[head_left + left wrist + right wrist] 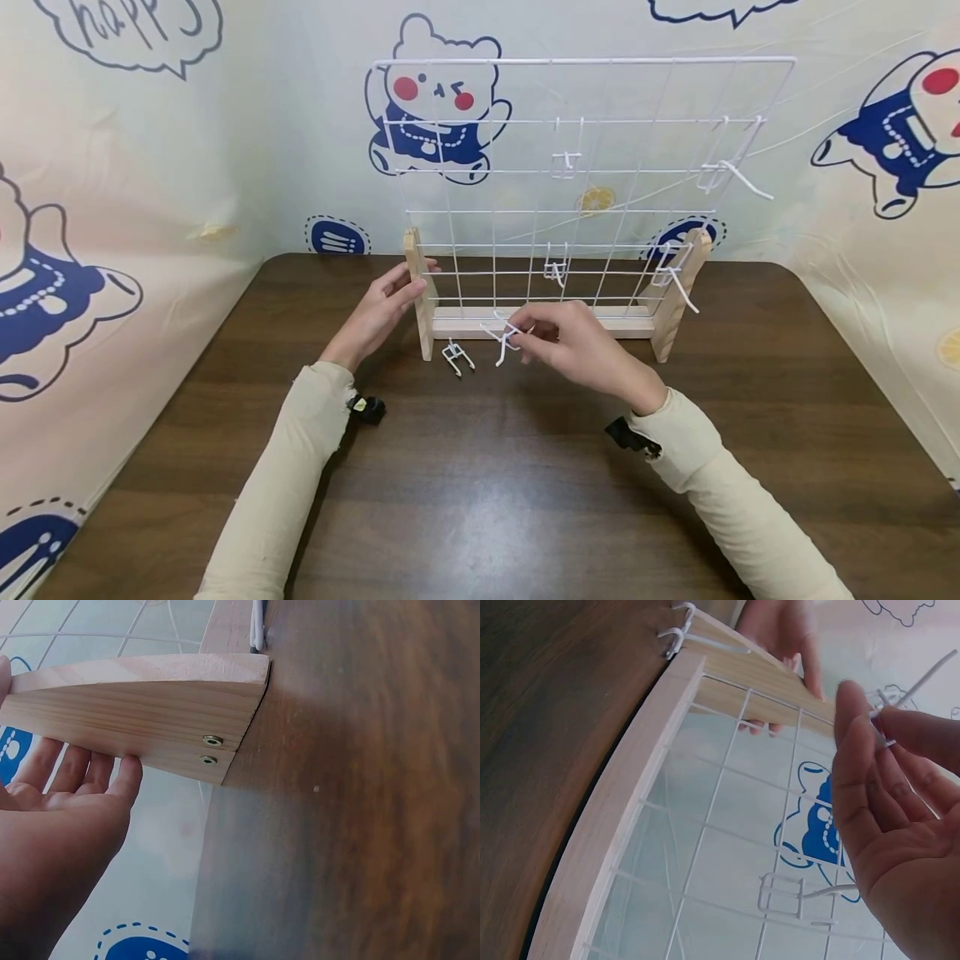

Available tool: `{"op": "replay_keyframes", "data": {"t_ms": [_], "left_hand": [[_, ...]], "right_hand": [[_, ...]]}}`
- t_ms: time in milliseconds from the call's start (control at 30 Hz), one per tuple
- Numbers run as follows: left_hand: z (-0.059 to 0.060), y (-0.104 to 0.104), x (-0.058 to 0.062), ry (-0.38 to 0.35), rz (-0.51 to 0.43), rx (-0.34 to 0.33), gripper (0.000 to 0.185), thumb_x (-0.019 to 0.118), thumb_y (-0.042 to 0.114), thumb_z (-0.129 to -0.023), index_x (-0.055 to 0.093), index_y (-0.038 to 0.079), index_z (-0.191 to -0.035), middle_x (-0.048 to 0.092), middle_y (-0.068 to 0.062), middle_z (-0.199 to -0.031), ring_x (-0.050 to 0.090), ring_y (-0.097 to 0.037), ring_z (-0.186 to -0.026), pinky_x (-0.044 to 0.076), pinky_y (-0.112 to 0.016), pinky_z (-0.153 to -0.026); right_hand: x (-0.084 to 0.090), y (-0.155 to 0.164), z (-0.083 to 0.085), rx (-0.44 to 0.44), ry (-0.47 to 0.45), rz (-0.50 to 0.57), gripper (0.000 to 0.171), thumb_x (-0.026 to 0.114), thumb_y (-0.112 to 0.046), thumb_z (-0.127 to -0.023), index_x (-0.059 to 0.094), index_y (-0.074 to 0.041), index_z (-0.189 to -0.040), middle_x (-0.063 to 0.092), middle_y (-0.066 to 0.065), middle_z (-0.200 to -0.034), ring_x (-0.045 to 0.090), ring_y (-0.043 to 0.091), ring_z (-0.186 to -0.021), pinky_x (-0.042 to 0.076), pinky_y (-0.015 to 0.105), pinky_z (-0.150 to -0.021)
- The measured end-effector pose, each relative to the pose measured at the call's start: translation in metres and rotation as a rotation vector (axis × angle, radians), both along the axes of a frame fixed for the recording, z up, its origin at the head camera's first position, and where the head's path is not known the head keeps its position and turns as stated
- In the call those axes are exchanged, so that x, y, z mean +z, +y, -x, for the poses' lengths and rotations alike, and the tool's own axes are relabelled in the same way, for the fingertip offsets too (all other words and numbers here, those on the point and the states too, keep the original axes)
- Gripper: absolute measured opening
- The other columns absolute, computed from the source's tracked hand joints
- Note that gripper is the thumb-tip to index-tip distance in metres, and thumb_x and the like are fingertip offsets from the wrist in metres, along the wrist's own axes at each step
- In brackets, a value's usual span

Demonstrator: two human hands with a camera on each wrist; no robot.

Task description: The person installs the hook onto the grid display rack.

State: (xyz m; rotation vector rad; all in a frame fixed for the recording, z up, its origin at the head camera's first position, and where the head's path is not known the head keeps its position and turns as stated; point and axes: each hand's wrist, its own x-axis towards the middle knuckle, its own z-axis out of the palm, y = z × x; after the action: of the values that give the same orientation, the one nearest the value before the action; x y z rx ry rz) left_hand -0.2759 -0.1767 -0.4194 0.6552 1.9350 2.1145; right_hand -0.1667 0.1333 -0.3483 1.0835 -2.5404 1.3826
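A white wire grid panel [517, 212] stands in a wooden stand on the dark table [480, 500]. My left hand [390, 304] holds the stand's left upright [420, 317] between thumb and straight fingers; the left wrist view shows those fingers [75, 776] lying along the wooden foot [150, 712]. In front of the base bar [615, 321], my right hand [528, 337] pinches a white wire hook [504, 343] at its fingertips. That hook [922, 679] also shows in the right wrist view, held by my right hand [885, 810]. A second loose hook [457, 357] lies on the table by the left foot.
Several white hooks hang on the grid, two near its middle [566, 158] [555, 268] and two at its right side [731, 171] [675, 275]. The right upright [678, 292] stands near the table's back. Cartoon-printed cloth walls [112, 208] close in the left, back and right.
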Motion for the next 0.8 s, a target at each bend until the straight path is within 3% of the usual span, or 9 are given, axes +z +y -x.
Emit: {"op": "replay_keyframes", "data": {"t_ms": [133,367,567,800], "left_hand": [[-0.001,-0.004,0.0,0.004,-0.004,0.006,0.045,0.054,0.021,-0.103,0.045,0.006,-0.145,0.04,-0.014,-0.152,0.036,-0.025,-0.139,0.019,-0.047,-0.12],[-0.001,0.0,-0.001,0.003,-0.046,-0.003,0.047,0.054,0.018,-0.103,0.043,0.002,-0.146,0.04,-0.017,-0.151,0.037,-0.024,-0.138,0.022,-0.046,-0.12],[0.0,0.001,-0.001,0.006,-0.065,-0.006,0.04,0.054,0.016,-0.103,0.049,0.006,-0.141,0.04,-0.019,-0.15,0.038,-0.024,-0.138,0.023,-0.046,-0.119],[0.0,0.0,0.0,0.003,-0.026,0.002,0.049,0.057,0.021,-0.102,0.044,0.004,-0.146,0.039,-0.019,-0.152,0.037,-0.026,-0.14,0.024,-0.045,-0.119]], "right_hand": [[0.007,-0.006,-0.003,-0.011,-0.013,0.081,0.009,0.07,0.001,-0.091,0.071,-0.004,-0.099,0.071,0.0,-0.077,0.067,0.011,-0.065,0.058,0.035,-0.059],[0.019,-0.017,-0.001,-0.072,0.036,0.221,0.008,0.071,0.0,-0.09,0.072,-0.003,-0.097,0.071,0.005,-0.08,0.068,0.018,-0.068,0.053,0.026,-0.056],[0.025,-0.033,0.007,-0.1,0.002,0.366,0.008,0.07,-0.004,-0.092,0.072,0.0,-0.099,0.072,0.014,-0.082,0.068,0.025,-0.071,0.056,0.029,-0.065],[0.031,-0.057,0.023,-0.135,-0.05,0.54,0.014,0.071,-0.004,-0.092,0.072,0.005,-0.102,0.073,0.016,-0.09,0.071,0.027,-0.076,0.059,0.035,-0.07]]}}
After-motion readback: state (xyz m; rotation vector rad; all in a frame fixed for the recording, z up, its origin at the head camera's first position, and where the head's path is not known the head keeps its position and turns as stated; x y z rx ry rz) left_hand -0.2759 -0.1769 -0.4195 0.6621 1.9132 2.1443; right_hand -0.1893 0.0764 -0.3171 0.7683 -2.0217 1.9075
